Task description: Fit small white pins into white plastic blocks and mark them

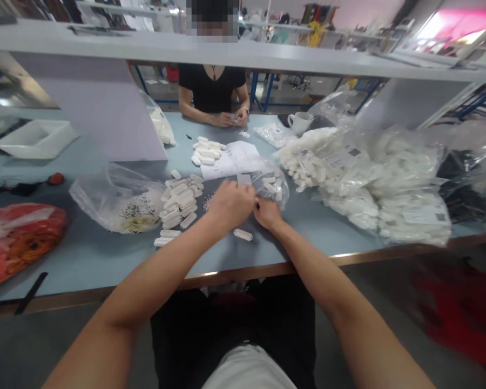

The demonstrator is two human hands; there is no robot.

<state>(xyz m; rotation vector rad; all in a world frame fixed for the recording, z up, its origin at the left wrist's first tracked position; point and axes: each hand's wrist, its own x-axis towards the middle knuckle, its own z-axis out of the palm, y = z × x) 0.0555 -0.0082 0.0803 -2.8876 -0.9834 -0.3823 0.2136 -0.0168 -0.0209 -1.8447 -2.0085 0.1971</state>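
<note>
Right now the left hand (230,205) and right hand (267,212) are blurred and close together, just beside a clear plastic bag (273,186) of white capsule-shaped pieces; fingers curled, though I can't tell whether either hand grips anything; a loose white capsule-shaped piece (243,234) lies just in front of that bag; a heap of matching pieces (178,202) sits to its left; a careless forearm sweep could scatter them; a tilted bag could spill more.

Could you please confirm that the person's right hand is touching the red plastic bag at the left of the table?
Not quite: in the head view, the right hand is at the clear plastic bag of white pieces, well away from the red plastic bag, which does lie at the table's left.
</note>
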